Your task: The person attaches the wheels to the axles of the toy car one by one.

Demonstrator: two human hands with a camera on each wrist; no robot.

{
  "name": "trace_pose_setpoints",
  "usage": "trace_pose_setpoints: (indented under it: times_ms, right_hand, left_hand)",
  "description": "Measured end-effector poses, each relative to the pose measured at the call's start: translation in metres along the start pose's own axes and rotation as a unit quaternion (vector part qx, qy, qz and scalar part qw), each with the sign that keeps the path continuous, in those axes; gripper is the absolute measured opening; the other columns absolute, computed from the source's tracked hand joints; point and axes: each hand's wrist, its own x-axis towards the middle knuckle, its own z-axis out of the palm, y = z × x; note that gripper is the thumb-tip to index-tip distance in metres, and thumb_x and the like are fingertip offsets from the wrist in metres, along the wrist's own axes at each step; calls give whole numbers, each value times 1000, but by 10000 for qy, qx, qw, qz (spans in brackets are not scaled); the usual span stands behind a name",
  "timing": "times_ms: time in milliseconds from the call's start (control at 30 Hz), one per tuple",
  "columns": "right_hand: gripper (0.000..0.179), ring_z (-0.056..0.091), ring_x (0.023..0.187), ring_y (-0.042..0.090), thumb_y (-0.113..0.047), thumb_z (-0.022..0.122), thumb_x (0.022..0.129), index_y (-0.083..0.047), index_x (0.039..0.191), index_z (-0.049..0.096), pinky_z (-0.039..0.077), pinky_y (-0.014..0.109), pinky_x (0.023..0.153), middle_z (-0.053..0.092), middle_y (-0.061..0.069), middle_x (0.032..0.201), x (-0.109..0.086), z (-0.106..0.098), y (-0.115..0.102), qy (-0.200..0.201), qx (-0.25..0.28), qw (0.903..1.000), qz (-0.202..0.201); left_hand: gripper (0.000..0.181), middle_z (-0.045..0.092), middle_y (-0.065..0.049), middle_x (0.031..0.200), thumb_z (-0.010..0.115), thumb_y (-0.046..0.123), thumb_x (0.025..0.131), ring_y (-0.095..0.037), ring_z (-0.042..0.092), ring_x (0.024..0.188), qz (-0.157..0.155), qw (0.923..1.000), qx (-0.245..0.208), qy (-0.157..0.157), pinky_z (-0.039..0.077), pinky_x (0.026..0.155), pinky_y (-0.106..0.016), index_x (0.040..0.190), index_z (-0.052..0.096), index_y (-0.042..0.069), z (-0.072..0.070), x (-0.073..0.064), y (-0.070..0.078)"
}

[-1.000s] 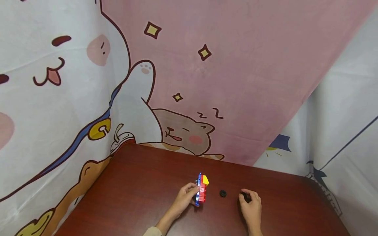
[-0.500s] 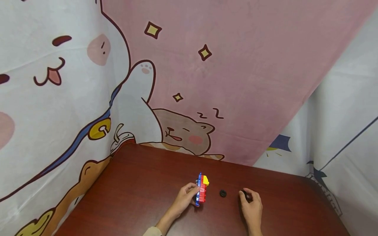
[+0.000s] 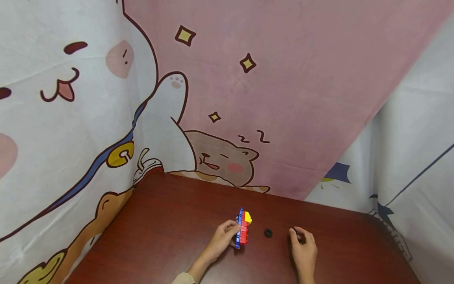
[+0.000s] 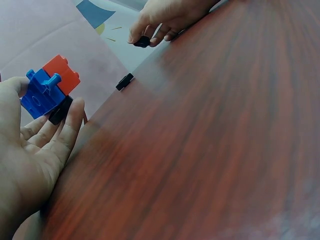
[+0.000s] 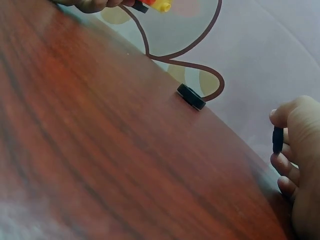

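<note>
My left hand point(image 3: 221, 238) grips a toy vehicle of building blocks point(image 3: 242, 230), tipped on its side. It has a blue base, a row of red blocks point(image 4: 64, 75) and a yellow block point(image 3: 248, 217) at the far end. In the left wrist view a blue axle peg point(image 4: 52, 81) sticks out bare from the base, and a black wheel point(image 4: 60, 111) shows under it by the fingers. My right hand point(image 3: 304, 250) pinches a small black wheel point(image 5: 277, 140) between thumb and fingers. Between the hands, another black wheel point(image 3: 268, 233) lies on the table.
The dark reddish wooden table point(image 3: 170, 221) spreads under both hands. Behind it hangs a pink and white cloth point(image 3: 291, 98) with cartoon animals, which also runs along the left and right sides.
The right hand has shifted slightly to the right and turned the wheel in its fingers, so less of it shows. The left hand holds the toy vehicle as before.
</note>
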Motion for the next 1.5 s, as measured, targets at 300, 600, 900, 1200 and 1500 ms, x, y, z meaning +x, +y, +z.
trace_pose_setpoints:
  times_ms: [300,600,900,1200,1500]
  right_hand:
    - [16,49,78,0,-13,75,89,-2,100,72,38,4,62,60,9,92,-5,1,4,49,-91,9998,-140]
    - [18,48,79,-2,-17,73,91,-4,103,72,38,4,63,61,8,94,-2,-2,-1,-90,-149,9998,-96]
    - [17,48,78,-5,-16,73,91,-3,103,72,39,3,63,61,7,93,2,-3,-1,-16,-54,9998,-176]
    - [16,46,76,-12,-15,73,91,-2,102,72,38,4,63,61,5,92,5,-2,1,40,34,9997,-239]
    - [13,48,75,-9,-7,74,88,0,99,72,39,3,63,61,6,89,-1,4,1,264,177,9981,-522]
  left_hand:
    - [36,72,-5,93,56,25,102,-12,67,68,33,10000,92,-12,59,58,-30,118,57,-8,-1,-5,-5]
    - [36,71,-6,93,58,25,101,-9,65,68,67,9998,206,44,55,55,-24,116,58,-8,2,-3,-1]
    - [36,72,-10,97,57,24,102,-10,66,68,138,9997,183,-9,56,56,-24,118,57,-8,4,0,-1]
    - [34,73,-13,99,57,25,102,-11,65,67,157,9994,298,41,56,55,-26,116,59,-6,6,3,-1]
    - [33,72,-12,97,58,24,101,-10,64,67,118,9990,419,61,54,54,-23,115,59,-6,1,0,-1]
